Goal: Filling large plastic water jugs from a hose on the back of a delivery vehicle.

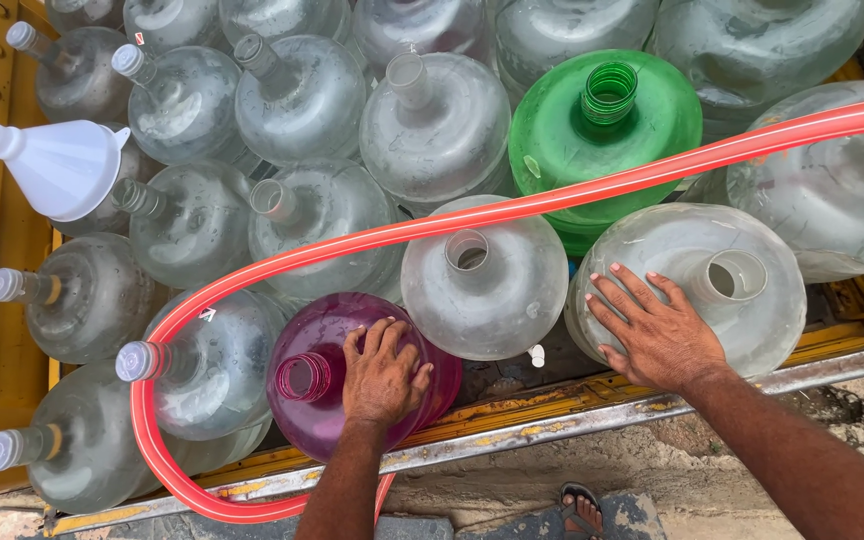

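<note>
Both hands lie flat, gripping nothing: left hand (384,372) on purple jug (317,345), right hand (655,330) on clear jug (752,330), forearms cut off.

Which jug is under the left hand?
The purple jug, the only purple one; the left hand lies flat on its shoulder. The right hand rests on a clear jug.

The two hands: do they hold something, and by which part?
Neither closes around anything. The left hand lies flat on the shoulder of the purple jug; the right hand lies flat on the shoulder of a clear jug.
</note>
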